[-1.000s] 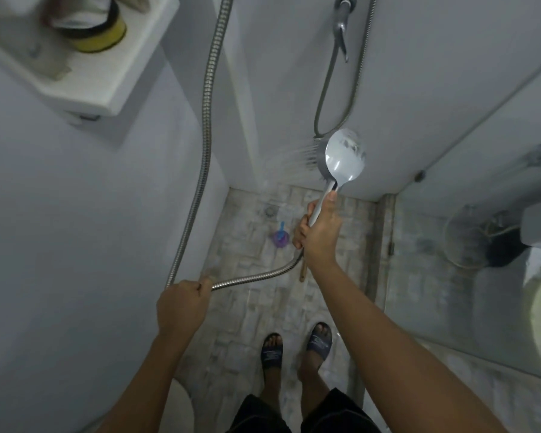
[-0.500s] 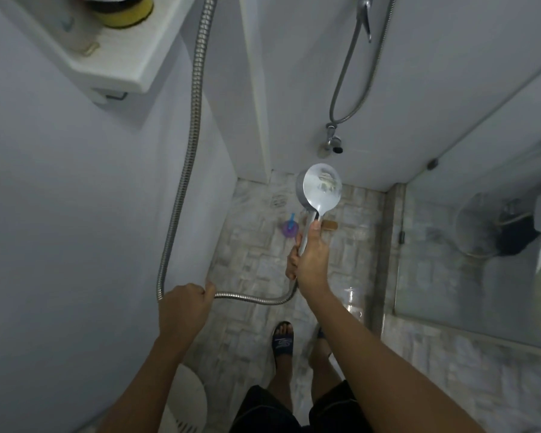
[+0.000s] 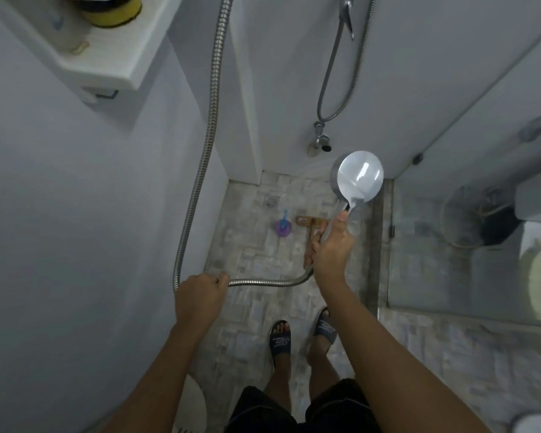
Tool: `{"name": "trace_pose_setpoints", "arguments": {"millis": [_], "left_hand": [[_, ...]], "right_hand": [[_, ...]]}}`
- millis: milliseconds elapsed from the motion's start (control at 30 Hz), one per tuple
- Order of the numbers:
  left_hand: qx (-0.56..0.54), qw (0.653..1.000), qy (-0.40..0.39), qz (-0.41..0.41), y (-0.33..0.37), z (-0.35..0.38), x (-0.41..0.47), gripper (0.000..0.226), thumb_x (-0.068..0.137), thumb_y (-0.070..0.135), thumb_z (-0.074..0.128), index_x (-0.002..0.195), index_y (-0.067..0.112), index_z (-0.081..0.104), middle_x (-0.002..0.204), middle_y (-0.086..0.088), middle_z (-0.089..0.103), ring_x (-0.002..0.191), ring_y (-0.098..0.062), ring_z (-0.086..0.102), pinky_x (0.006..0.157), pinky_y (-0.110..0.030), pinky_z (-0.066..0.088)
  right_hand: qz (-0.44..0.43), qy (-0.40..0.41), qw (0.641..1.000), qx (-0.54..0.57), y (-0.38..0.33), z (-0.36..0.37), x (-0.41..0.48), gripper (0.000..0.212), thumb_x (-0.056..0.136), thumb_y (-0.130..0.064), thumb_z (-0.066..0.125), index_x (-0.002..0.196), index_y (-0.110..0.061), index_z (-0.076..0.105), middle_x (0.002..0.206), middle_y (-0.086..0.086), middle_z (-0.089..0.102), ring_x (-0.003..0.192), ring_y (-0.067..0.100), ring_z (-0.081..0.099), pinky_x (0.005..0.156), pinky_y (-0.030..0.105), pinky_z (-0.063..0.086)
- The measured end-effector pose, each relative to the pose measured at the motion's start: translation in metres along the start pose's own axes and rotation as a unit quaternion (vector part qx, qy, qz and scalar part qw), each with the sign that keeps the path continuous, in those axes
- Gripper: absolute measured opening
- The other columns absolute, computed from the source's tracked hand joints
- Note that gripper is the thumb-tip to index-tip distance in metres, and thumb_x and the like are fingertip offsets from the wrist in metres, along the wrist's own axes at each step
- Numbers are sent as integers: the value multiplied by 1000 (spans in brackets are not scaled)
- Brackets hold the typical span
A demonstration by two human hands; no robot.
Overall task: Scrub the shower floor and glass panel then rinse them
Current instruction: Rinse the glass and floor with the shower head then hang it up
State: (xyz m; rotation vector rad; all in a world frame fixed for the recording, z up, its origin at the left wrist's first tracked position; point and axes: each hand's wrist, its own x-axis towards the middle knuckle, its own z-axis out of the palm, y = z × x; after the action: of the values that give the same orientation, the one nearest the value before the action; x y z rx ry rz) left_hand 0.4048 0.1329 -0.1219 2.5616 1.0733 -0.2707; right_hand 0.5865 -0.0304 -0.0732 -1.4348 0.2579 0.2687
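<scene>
My right hand (image 3: 330, 251) grips the handle of a round silver shower head (image 3: 358, 176), held over the far right of the tiled shower floor (image 3: 256, 254), its back toward me. My left hand (image 3: 199, 292) grips the metal hose (image 3: 200, 164), which loops from the wall down to my fist and across to the handle. The glass panel (image 3: 469, 232) stands at the right. A wooden-handled scrub brush (image 3: 311, 223) lies on the floor, partly behind my right hand.
A purple cup with a blue stick (image 3: 282, 227) sits on the floor near a drain (image 3: 270, 200). A tap (image 3: 320, 140) juts from the far wall. A white shelf (image 3: 107, 54) holds a yellow-black container. My sandalled feet (image 3: 280, 339) stand near the entrance.
The shower head moved down from the wall, then right toward the glass panel; the visible spray is gone. The view tilted upward. My left hand keeps its grip on the hose.
</scene>
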Motion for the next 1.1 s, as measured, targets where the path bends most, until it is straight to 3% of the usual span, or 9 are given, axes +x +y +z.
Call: {"name": "trace_pose_setpoints", "arguments": {"millis": [133,267,333,500,633,733,1100], "left_hand": [[-6,1000,3,12,10,-3,-5,58,95,41,41,40,25,34,42,6,42,42,-18,44,43,-24,20],[21,1000,-13,2,7,2,-11,57,99,38,51,47,17,46,55,-8,61,53,-25,57,50,-29,35],[32,999,-19,-3,5,1,-14,55,100,38,51,50,15,53,58,-9,63,55,-25,58,52,-29,35],[42,999,-6,8,-12,-5,-17,58,98,43,41,46,17,48,48,1,47,49,-23,53,49,-28,28],[45,999,7,17,-26,-7,-18,59,88,50,30,42,18,46,41,5,44,39,-17,45,43,-24,23],[39,999,9,21,-33,-6,-18,57,89,48,34,40,20,42,38,8,38,35,-11,36,42,-21,16],[47,997,35,44,-45,2,-17,55,88,49,29,39,25,30,37,10,28,32,-13,31,42,-19,13]], "right_hand": [[26,28,999,34,-5,-6,5,61,103,-61,34,73,-10,48,51,7,36,39,15,33,39,23,33],[26,-5,999,30,-4,-11,-4,56,105,-53,32,71,-12,45,47,5,35,33,14,31,36,18,29],[52,-16,997,46,-3,-11,-10,57,105,-56,32,73,-11,46,45,2,35,31,12,30,35,17,28],[104,-55,990,77,9,-6,-21,67,78,-82,41,68,-16,47,45,4,30,35,14,27,41,20,29],[142,-67,985,74,18,-1,-30,66,83,-79,39,67,-15,49,44,5,30,32,14,28,39,20,29],[173,-83,979,63,25,1,-37,66,88,-77,36,64,-17,51,43,5,31,32,15,28,39,20,30],[217,-99,971,24,49,6,-60,67,95,-74,35,60,-18,49,45,5,30,33,14,26,40,19,29]]}}
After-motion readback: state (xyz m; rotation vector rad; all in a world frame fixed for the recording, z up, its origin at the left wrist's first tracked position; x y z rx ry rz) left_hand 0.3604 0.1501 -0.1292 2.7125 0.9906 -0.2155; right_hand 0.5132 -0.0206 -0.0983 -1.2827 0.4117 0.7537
